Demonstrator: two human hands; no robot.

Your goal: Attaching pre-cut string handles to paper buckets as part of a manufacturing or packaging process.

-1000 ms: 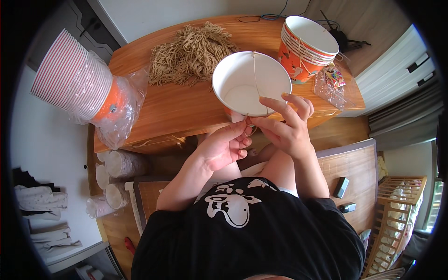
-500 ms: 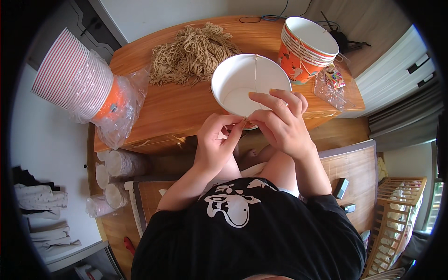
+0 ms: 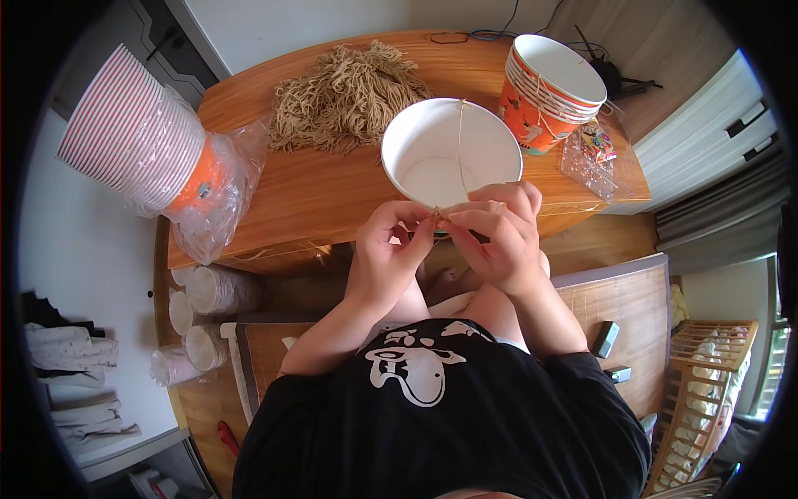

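Note:
A white-lined paper bucket stands at the table's near edge, its mouth tipped toward me. A thin tan cord runs from its far rim across the opening to the near rim. There my left hand pinches the cord between thumb and forefinger. Fingertips of my right hand close on the cord just beside it, the other fingers curled. Both hands nearly touch at the near rim. The cord's end between the fingertips is too small to make out clearly.
On the wooden table lies a heap of tan cords. Orange buckets with cord handles are stacked at right, beside a clear plastic bag. A tall bucket stack in plastic leans at left; wrapped stacks lie below.
My right hand's raised fingers have come down and curled in toward the near rim. The left hand keeps its pinch in about the same place.

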